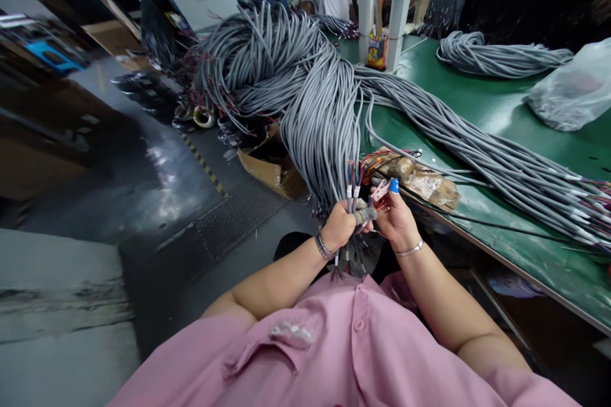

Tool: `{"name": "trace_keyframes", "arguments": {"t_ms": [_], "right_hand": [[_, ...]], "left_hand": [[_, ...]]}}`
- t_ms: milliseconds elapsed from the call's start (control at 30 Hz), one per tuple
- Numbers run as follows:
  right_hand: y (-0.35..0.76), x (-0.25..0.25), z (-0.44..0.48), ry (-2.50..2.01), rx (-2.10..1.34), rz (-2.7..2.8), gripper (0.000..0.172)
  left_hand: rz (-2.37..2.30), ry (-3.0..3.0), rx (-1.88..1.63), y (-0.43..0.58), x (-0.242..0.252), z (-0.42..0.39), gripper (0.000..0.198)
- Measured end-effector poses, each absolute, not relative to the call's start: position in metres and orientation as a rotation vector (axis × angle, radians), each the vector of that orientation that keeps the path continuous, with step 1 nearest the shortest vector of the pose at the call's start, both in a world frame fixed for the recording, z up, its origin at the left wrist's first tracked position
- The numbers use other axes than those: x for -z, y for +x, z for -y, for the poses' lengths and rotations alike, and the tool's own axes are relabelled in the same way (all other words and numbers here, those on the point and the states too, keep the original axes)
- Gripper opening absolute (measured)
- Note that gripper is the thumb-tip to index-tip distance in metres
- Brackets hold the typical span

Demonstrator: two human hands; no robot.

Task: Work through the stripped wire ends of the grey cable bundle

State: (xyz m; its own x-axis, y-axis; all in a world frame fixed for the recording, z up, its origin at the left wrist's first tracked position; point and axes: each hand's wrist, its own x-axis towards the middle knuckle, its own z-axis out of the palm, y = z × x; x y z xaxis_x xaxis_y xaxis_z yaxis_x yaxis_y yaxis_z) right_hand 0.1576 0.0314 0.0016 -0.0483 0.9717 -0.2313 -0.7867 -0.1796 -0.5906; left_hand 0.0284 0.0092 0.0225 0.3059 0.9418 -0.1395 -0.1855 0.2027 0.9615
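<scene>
Gripping a few grey cables point(352, 202), the left hand point(340, 224) has its fingers closed around them, with a grey covering point(366, 215) on one digit. The cables' coloured wire ends point(354, 172) fan out just above this hand. Just beside it, the right hand point(397, 219) is partly curled near thin orange wires point(382, 206); whether it pinches them I cannot tell. A blue wrap point(394, 186) covers one of its digits, and a pink patterned piece point(380, 191) shows at the fingertips, held or wrapped on, unclear which. Beyond the hands hangs a thick grey bundle point(324, 121). To the right of the hands, a long run of cables point(453, 133) lies across the green tabletop point(424, 57), with a wooden board point(442, 196) near the right hand. An open cardboard box point(291, 181) sits beyond and left of the left hand.
</scene>
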Motion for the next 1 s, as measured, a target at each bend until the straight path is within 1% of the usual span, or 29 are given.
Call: {"name": "trace_keyframes", "arguments": {"t_ms": [133, 333, 400, 533, 733, 867, 1000], "right_hand": [[0.159, -0.002, -0.027, -0.655, -1.640, 0.355, 0.033], [0.168, -0.003, -0.024, -0.650, -1.736, 0.410, 0.048], [0.171, -0.005, -0.024, -0.666, -1.737, 0.430, 0.045], [0.170, -0.007, -0.025, -0.731, -1.666, 0.459, 0.030], [0.165, -0.001, -0.030, -0.704, -1.644, 0.416, 0.033], [0.163, 0.004, -0.035, -0.623, -1.706, 0.373, 0.031], [0.160, 0.004, -0.038, -0.628, -1.690, 0.311, 0.029]], "left_hand": [[-0.940, 1.049, -0.965, 0.026, -0.024, -0.008, 0.038], [-0.953, 1.072, -1.028, 0.018, -0.022, 0.000, 0.035], [-0.978, 1.060, -1.077, 0.016, -0.021, 0.003, 0.033], [-1.000, 1.019, -1.160, 0.018, -0.020, 0.004, 0.030], [-1.031, 0.995, -1.175, 0.025, -0.022, 0.002, 0.032], [-1.046, 0.978, -1.174, 0.028, -0.024, 0.001, 0.033], [-1.051, 0.967, -1.176, 0.029, -0.023, -0.001, 0.034]]}}
